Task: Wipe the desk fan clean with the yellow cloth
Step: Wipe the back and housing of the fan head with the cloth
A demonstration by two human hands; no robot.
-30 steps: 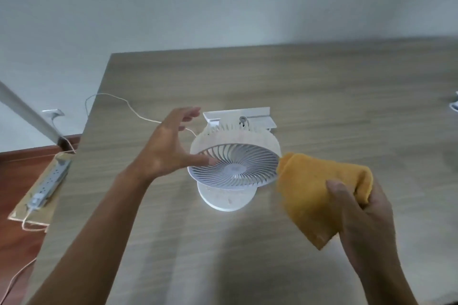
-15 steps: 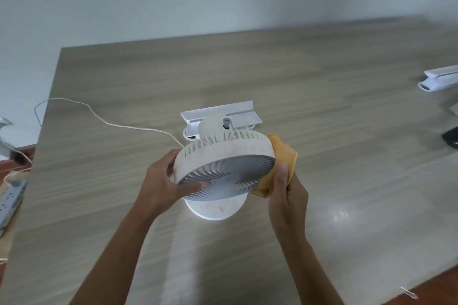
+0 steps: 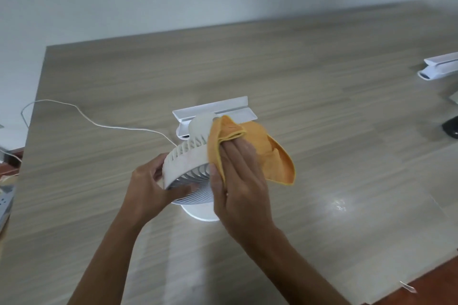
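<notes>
A white desk fan (image 3: pixel 189 158) stands on its round base in the middle of the wooden table (image 3: pixel 297 106), its head tilted upward. My left hand (image 3: pixel 148 188) grips the left rim of the fan head, thumb across the front grille. My right hand (image 3: pixel 238 181) presses the yellow cloth (image 3: pixel 272 156) against the right and upper side of the fan's housing, fingers straight over the cloth and the thumb tucked under its edge. Part of the cloth hangs loose to the right. The fan's right half is hidden behind my right hand and the cloth.
A white cable (image 3: pixel 99 122) runs from the fan off the table's left edge. A white bracket-like piece (image 3: pixel 213 109) lies just behind the fan. At the far right edge are a white clip-like object (image 3: pixel 438 67) and a dark object (image 3: pixel 451 127). A power strip (image 3: pixel 5 203) lies below left.
My right hand has slid the cloth from the fan's right side up over the top of the housing. My left hand keeps its grip on the left rim. The view has shifted slightly.
</notes>
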